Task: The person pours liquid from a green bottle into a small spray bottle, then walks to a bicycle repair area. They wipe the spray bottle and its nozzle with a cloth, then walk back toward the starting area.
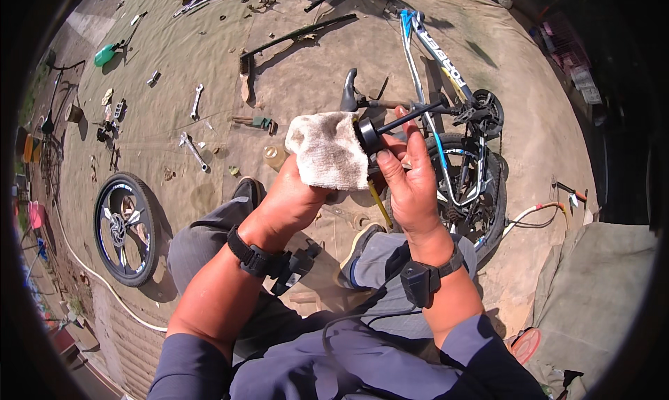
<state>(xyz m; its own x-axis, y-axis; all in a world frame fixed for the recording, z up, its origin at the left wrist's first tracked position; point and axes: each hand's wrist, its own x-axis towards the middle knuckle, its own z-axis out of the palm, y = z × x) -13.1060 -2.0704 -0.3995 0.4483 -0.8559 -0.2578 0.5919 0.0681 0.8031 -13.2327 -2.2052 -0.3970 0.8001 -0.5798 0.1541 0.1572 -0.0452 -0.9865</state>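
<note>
A stained white cloth (327, 149) is bunched in my left hand (296, 191), whose fingers are mostly hidden beneath it. From the cloth's right side juts a black part with a round collar (368, 134) and a thin straight rod pointing up to the right. My right hand (412, 180) closes on this part just beside the collar, thumb below and fingertips near the rod. A thin yellow rod (378, 203) slants down below the cloth. What the cloth wraps is hidden.
At right lies a white, blue and black bicycle frame (453, 72) with a wheel. A loose wheel (126, 229) lies at left. Wrenches (194, 152), hex keys (254, 123), a brush (246, 79), a bicycle saddle (350, 90) and a glass jar (274, 156) are scattered on the ground cloth.
</note>
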